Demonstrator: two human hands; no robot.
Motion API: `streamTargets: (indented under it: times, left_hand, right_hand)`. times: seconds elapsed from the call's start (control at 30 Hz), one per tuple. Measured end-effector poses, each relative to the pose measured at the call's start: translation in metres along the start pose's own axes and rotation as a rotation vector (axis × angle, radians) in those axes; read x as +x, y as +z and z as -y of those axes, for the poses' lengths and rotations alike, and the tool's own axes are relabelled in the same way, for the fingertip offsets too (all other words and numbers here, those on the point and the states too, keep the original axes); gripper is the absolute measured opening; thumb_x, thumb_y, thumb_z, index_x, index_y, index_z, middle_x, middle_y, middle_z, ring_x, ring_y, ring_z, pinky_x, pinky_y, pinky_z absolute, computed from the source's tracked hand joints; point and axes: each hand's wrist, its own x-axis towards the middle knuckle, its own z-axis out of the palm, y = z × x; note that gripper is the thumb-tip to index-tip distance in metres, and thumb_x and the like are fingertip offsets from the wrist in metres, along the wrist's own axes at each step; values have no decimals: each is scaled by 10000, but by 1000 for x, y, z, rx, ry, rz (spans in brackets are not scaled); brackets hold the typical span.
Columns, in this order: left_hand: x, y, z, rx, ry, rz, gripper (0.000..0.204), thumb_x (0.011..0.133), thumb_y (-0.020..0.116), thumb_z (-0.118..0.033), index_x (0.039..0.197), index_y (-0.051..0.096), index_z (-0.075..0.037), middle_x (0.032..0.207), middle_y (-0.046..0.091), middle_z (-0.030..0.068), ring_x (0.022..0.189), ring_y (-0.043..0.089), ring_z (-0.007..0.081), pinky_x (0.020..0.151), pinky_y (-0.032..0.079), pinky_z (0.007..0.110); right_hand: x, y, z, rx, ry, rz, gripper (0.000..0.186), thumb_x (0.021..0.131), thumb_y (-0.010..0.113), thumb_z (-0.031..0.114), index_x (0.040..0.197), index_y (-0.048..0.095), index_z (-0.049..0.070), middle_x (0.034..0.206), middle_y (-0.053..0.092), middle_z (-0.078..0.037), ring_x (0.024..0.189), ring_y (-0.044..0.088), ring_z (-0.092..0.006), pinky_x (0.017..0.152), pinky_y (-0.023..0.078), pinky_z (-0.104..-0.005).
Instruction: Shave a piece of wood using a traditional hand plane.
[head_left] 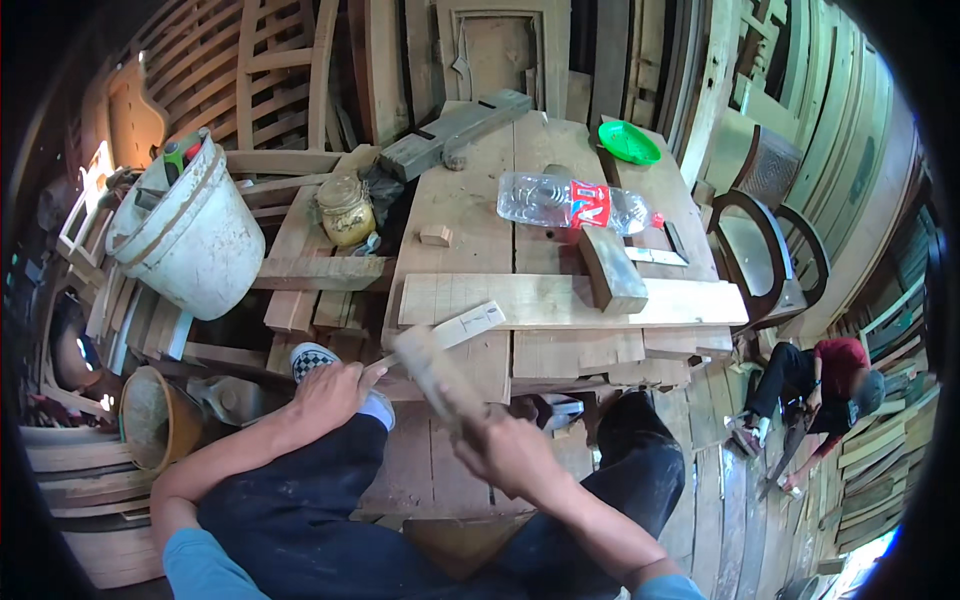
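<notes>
My left hand [335, 393] is closed at the near end of a narrow pale wooden strip [462, 327]. Dark marks show on the strip's far end, which rests by a long light board [460, 298] on the workbench. In my right hand [508, 455] is a blurred, chunky piece of wood [438, 378], tilted up and left toward the strip. Its grip end is hidden by my fingers. A thick wooden block [612, 270] lies across the light board. Beyond it a clear plastic bottle [540, 198] with a red label lies on its side, near a small square [658, 256].
At the left stands a dirty white bucket [190, 240] with tools, beside a lidded jar [345, 212]. A green dish [629, 143] and a heavy wooden beam [455, 133] sit farther back. Another person [815, 395] crouches at the right, by stacked boards [890, 440].
</notes>
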Motion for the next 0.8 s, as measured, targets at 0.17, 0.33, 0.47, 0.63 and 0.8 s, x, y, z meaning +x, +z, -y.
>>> streamTargets:
  times: [0.17, 0.33, 0.47, 0.63, 0.8]
  left_hand:
    - [-3, -5, 1, 39, -50, 32, 527, 1004, 422, -378, 765, 641, 38, 659, 604, 264, 647, 608, 453, 613, 478, 528]
    - [-3, 3, 7, 51, -25, 25, 523, 996, 448, -381, 759, 645, 42, 637, 596, 255, 631, 607, 440, 599, 477, 527]
    - [-4, 1, 8, 27, -13, 10, 498, 1003, 443, -342, 765, 647, 45, 630, 586, 259, 609, 602, 442, 577, 478, 515]
    - [-1, 1, 6, 47, -59, 55, 523, 1001, 430, -376, 762, 646, 36, 655, 610, 260, 650, 619, 438, 624, 494, 521]
    - [-4, 1, 7, 70, -22, 37, 512, 1014, 405, -356, 788, 652, 32, 652, 604, 263, 649, 607, 446, 623, 482, 532]
  right_hand:
    - [19, -36, -14, -28, 248, -102, 714, 888, 582, 361, 1502, 255, 204, 809, 621, -255, 709, 641, -415, 660, 532, -487]
    - [-2, -1, 4, 13, 31, 9, 684, 884, 591, 369, 1489, 288, 269, 862, 622, -266, 735, 641, -424, 694, 536, -488]
    - [9, -22, 3, 3, 113, 87, 657, 879, 589, 355, 1474, 323, 273, 866, 625, -247, 747, 638, -424, 703, 533, -488]
    - [9, -20, -25, -22, 152, -162, 723, 870, 610, 320, 1497, 272, 200, 821, 610, -275, 673, 638, -446, 632, 541, -508]
    - [-2, -7, -7, 10, -9, -6, 661, 878, 601, 309, 1475, 330, 225, 850, 615, -251, 727, 642, -430, 672, 532, -495]
